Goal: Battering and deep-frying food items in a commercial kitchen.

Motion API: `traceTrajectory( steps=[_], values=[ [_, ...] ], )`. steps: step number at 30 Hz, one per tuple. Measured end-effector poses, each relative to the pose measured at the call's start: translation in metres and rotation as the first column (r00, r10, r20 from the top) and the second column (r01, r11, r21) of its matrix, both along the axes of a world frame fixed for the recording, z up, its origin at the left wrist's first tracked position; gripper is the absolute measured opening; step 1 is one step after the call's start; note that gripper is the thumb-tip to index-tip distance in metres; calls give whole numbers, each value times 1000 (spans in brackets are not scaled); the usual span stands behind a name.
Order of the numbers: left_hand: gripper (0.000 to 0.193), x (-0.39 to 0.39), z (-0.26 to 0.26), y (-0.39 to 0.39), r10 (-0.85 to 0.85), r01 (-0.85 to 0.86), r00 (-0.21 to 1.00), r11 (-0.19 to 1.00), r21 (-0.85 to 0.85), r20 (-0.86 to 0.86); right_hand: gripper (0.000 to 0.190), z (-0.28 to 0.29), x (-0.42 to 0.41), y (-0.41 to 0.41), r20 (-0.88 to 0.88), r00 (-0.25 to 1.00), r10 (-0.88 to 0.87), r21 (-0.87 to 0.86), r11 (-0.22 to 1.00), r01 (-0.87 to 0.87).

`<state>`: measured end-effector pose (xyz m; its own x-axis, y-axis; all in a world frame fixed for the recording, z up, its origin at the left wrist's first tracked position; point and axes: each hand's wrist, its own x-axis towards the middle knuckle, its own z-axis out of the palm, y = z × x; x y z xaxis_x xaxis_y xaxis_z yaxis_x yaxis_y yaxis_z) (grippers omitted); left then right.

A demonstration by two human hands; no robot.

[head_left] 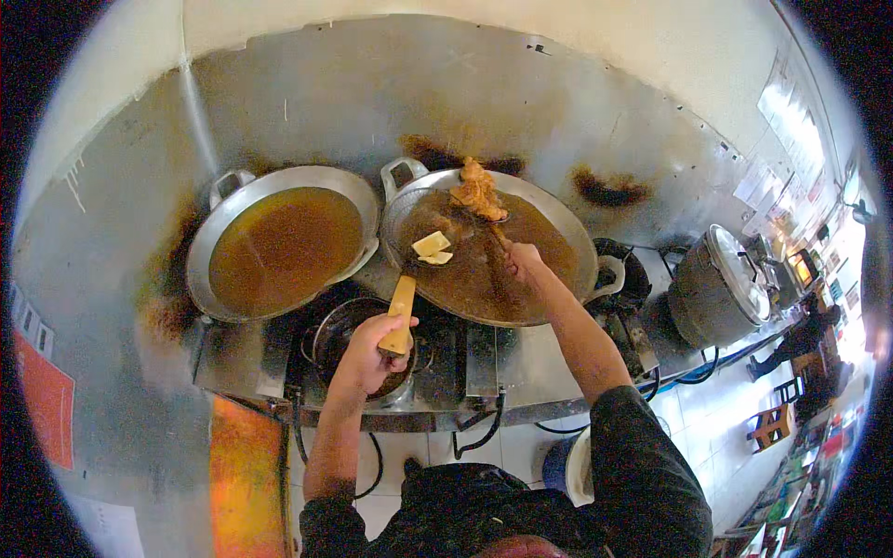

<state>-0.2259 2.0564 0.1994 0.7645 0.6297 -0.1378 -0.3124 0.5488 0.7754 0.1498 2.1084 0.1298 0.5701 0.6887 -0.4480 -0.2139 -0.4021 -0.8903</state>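
My left hand grips the yellowish handle of a wire skimmer. A few pale yellow pieces of food lie on the skimmer, above the right-hand wok of brown oil. My right hand is closed around the thin handle of a second utensil, probably a ladle or strainer. A browned, fried-looking clump of food rests on its head near the wok's far rim. The head itself is mostly hidden under the food.
Left stands another wide metal wok holding brown oil. A smaller dark pan sits below, between the woks. A lidded pot is at the right, past a burner. A stained metal wall rises behind. A bucket stands on the floor.
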Motion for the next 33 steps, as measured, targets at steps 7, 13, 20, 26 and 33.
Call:
traceTrajectory(
  steps=[7, 13, 20, 26, 33],
  values=[
    [35, 5, -3, 1, -3, 3, 1000, 1000, 18, 2, 23, 2, 15, -19, 57, 998, 38, 15, 999, -39],
    [35, 7, -8, 5, -33, 33, 999, 999, 4, 6, 19, 5, 28, -41, -82, 996, 47, 70, 997, -41],
    [35, 4, -9, 5, -25, 25, 999, 1000, -9, -24, 16, 29, 19, -64, -178, 982, 66, 147, 988, -40],
    [41, 9, 1, -2, -21, 22, 996, 1000, 10, -86, 15, 88, 25, -91, -27, 1000, 8, 146, 989, -4],
    [39, 15, -6, -1, -51, 52, 998, 999, 10, -34, 22, 158, 2, -126, -137, 988, 75, 351, 936, -23]
  ],
)
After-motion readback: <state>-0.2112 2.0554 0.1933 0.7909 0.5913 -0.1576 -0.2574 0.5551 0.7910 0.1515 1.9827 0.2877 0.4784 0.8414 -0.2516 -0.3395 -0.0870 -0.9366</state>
